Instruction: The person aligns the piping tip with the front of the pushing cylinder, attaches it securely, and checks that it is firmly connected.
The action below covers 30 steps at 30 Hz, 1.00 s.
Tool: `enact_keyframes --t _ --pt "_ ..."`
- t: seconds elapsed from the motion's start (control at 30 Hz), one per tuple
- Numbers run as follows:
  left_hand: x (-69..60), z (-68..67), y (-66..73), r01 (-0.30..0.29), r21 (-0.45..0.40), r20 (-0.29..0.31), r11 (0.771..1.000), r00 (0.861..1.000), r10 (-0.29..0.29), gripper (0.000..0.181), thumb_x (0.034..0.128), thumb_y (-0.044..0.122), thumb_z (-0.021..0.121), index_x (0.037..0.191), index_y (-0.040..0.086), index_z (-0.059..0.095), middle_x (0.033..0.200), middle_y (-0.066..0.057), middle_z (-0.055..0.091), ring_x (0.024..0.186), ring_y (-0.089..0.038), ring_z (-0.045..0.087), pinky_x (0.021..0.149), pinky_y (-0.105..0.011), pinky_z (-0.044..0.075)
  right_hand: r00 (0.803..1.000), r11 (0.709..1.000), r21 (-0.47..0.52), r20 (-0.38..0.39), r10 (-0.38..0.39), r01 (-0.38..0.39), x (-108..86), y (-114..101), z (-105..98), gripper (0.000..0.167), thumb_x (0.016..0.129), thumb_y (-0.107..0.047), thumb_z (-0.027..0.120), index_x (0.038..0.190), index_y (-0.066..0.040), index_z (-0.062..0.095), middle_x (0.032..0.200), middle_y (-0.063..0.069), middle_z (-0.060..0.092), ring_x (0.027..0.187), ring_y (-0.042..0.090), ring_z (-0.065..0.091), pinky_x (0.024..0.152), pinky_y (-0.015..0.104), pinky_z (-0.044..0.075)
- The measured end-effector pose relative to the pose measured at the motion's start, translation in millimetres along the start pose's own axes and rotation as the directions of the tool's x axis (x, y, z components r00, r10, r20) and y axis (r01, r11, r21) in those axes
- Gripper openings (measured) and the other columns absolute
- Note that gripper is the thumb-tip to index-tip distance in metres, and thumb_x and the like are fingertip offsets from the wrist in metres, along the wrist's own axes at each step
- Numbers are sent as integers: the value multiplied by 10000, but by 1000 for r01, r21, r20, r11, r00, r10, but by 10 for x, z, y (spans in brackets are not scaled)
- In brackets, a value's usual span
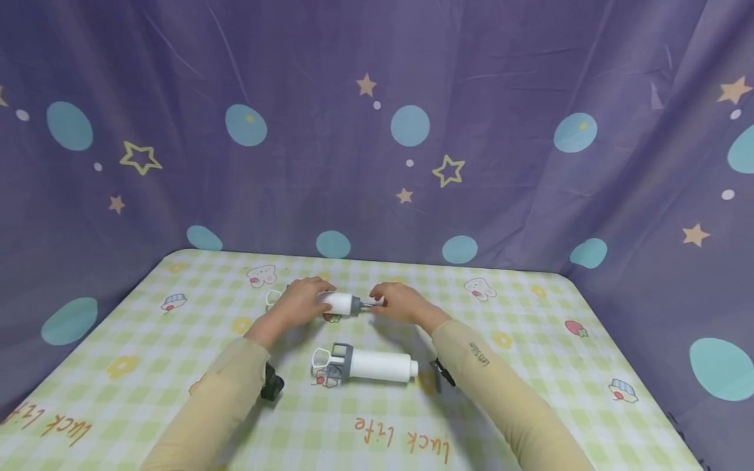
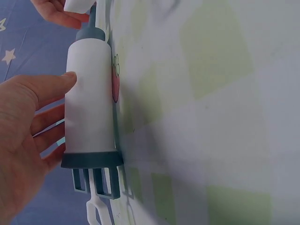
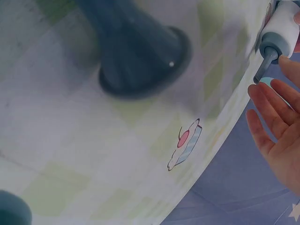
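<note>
Held syringe (image 1: 338,303): lying crosswise over the table's (image 1: 530,405) far half, nozzle (image 3: 264,68) pointing toward the right hand; probably weighing little, its smooth barrel (image 2: 89,98) looking stiff and perhaps slippery.
Left hand (image 1: 302,302): holding the barrel, thumb resting on it, fingers reaching behind.
Right hand (image 1: 402,303): standing at the nozzle tip, fingers parted; whether it is pinching, I cannot tell.
Best hold: mid-barrel for steadying, grey collar (image 2: 90,33) for turning; the slim nozzle and looped plunger handle (image 2: 98,213) likely being weaker.
Second syringe (image 1: 379,365): lying nearer the person, white stub facing right.
Obscured: left fingertips hiding behind the barrel; a flared blue-grey piece (image 3: 140,51) showing blurred; a rounded piece (image 3: 13,208) being cut off at the corner.
</note>
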<state>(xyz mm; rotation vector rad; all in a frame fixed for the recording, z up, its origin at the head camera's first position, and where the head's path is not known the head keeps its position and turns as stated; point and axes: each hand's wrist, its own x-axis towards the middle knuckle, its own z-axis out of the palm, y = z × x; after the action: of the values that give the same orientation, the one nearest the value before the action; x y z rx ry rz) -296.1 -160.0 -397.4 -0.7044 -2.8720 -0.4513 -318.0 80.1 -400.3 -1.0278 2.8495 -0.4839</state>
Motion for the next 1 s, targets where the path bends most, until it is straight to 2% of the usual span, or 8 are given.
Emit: enact_keyframes --t 0.27,0.5,0.67,1.0 --pt "-13 -40 22 4 -1 -9 1000 1000 -4 335 820 228 653 1122 84 628 1128 -103 607 1023 -306 564 898 -487 392 999 999 -25 -1 36 -36 -120 4 -96 368 878 -275 598 1186 -74 573 1112 52 598 934 178 609 802 334 486" --pt "-45 -93 60 -28 2 -40 1000 999 28 302 837 230 635 1105 91 640 1127 -83 608 1037 -284 561 914 -479 385 998 996 -83 -59 31 -36 -301 71 -172 350 867 -282 609 1162 -94 589 1153 47 596 954 177 611 786 354 494" --pt "-39 -121 145 -74 18 -33 997 997 75 310 842 232 628 1110 77 635 1139 -94 601 1058 -289 550 923 -491 380 997 994 -105 -71 26 -34 -409 128 -188 347 861 -281 619 1152 -94 596 1107 31 604 936 163 608 772 335 496" --pt "-68 -153 339 -108 42 -30 993 994 110 308 840 231 638 1118 99 631 1145 -82 601 1072 -261 544 941 -478 383 994 997 -73 -105 30 -37 -668 199 -223 324 845 -251 640 1116 -76 611 1049 25 616 898 177 609 755 333 491"
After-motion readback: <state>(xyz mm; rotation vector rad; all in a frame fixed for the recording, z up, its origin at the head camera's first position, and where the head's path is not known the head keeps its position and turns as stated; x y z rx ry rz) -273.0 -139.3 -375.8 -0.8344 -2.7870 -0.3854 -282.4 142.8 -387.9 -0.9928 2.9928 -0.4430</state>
